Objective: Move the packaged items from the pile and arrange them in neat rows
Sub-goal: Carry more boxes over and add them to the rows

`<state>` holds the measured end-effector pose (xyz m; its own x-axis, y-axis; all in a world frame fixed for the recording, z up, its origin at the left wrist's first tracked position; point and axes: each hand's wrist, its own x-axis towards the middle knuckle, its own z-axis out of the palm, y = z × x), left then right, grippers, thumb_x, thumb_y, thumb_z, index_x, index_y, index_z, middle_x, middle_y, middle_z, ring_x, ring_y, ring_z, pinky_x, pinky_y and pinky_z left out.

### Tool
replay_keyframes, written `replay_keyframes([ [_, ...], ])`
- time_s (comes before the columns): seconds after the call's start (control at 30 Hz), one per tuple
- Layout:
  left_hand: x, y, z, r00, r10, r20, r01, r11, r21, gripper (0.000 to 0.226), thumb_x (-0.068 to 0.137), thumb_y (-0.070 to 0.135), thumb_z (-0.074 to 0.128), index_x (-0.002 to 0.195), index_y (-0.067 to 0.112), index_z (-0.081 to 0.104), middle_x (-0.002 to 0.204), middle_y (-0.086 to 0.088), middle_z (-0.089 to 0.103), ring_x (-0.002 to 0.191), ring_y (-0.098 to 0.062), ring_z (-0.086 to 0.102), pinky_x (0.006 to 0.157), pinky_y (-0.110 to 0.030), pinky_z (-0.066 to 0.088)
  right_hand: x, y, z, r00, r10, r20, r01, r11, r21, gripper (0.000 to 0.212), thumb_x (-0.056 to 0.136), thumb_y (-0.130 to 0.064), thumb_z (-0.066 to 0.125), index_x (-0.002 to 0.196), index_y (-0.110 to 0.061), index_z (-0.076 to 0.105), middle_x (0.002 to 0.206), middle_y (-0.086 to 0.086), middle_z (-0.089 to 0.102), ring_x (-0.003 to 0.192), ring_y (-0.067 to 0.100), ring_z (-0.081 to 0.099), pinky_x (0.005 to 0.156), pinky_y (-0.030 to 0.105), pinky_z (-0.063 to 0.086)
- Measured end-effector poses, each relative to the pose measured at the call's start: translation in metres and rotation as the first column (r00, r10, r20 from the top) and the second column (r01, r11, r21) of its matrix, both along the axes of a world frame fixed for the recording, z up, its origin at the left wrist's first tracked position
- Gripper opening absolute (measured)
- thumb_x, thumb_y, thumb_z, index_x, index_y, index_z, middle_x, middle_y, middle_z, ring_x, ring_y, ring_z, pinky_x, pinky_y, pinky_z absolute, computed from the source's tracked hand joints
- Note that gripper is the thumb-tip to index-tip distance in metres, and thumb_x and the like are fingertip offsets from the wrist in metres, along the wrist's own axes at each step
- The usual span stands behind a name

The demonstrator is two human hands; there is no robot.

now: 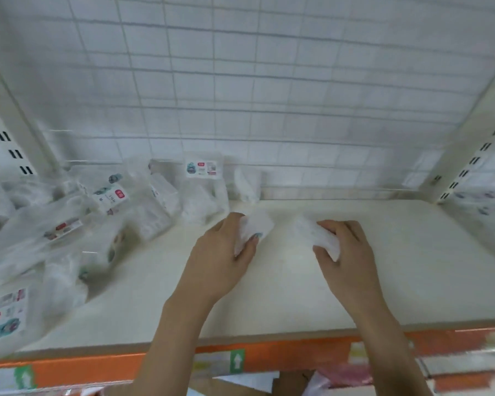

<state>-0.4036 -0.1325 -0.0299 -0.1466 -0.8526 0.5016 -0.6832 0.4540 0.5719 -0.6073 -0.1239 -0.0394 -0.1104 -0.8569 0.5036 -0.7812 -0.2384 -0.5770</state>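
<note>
A loose pile of clear plastic packages (69,224) with small printed labels covers the left part of the white shelf (269,295). Two of them stand upright against the back grid: one labelled (202,187) and another (247,184) to its right. My left hand (226,252) grips a small white package (255,228) above the middle of the shelf. To its right, my right hand (346,250) grips another white package (317,235). Both held packages sit close to the shelf surface; the frame is blurred.
A white wire grid (240,95) backs the shelf, with slotted uprights at the left (9,144) and right (469,167). An orange price rail (269,358) runs along the front edge. More packages lie beyond the right upright (486,210).
</note>
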Motion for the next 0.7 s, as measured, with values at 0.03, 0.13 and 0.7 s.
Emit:
replay_keyframes([
  [0.03,-0.02,0.0,-0.002,1.0,0.004,-0.007,-0.004,1.0,0.018,0.029,0.089,0.036,0.054,0.111,0.017,0.049,0.092,0.003,0.061,0.079,-0.02,0.058,0.065,-0.033,0.045,-0.021,0.002,-0.002,1.0,-0.01,-0.017,0.009,0.999,-0.043,0.037,0.072,0.01,0.063,0.104,-0.009,0.061,0.098,-0.004,0.044,0.091,0.022,0.051,0.077,0.006,0.029],
  [0.13,-0.089,0.005,-0.006,0.994,0.054,-0.092,-0.048,0.997,0.06,0.021,0.082,0.025,0.063,0.097,0.015,0.053,0.08,0.0,0.064,0.074,-0.022,0.059,0.064,-0.033,0.044,-0.088,0.011,-0.007,0.997,-0.038,-0.072,0.026,0.986,-0.167,0.041,0.067,0.006,0.055,0.1,-0.018,0.061,0.101,0.001,0.048,0.098,0.02,0.044,0.085,0.021,0.031],
  [0.7,-0.288,0.021,-0.003,0.933,0.074,-0.351,-0.037,0.993,0.11,0.04,0.079,0.016,0.067,0.109,0.028,0.044,0.077,0.004,0.057,0.065,-0.01,0.054,0.057,-0.012,0.04,-0.289,0.032,-0.015,0.994,0.098,-0.044,-0.103,0.983,-0.153,0.056,0.073,0.016,0.056,0.103,-0.031,0.048,0.116,-0.003,0.043,0.11,0.012,0.046,0.092,0.017,0.038],
])
